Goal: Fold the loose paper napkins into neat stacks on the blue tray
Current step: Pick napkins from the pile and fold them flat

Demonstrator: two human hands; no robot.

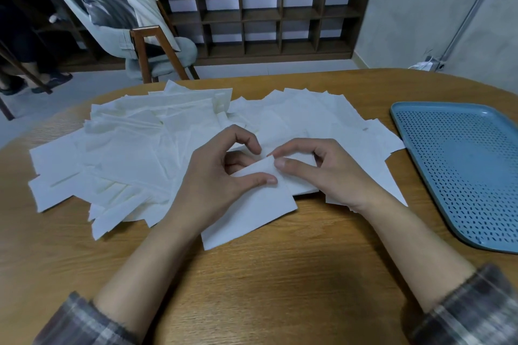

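Note:
A wide heap of loose white paper napkins (134,148) covers the far half of the wooden table (280,288). In front of it lies one napkin (252,213), its far edge lifted and partly folded over. My left hand (215,176) pinches that raised edge between thumb and curled fingers. My right hand (322,168) pinches the same edge from the right, thumb on top. The blue perforated tray (465,171) sits at the right with nothing on it.
A grey chair (140,45) with wooden legs and a cushion stands beyond the table's far edge. Behind it runs a low dark cubby shelf (266,17) along the wall. Bare wood lies between the napkins and me.

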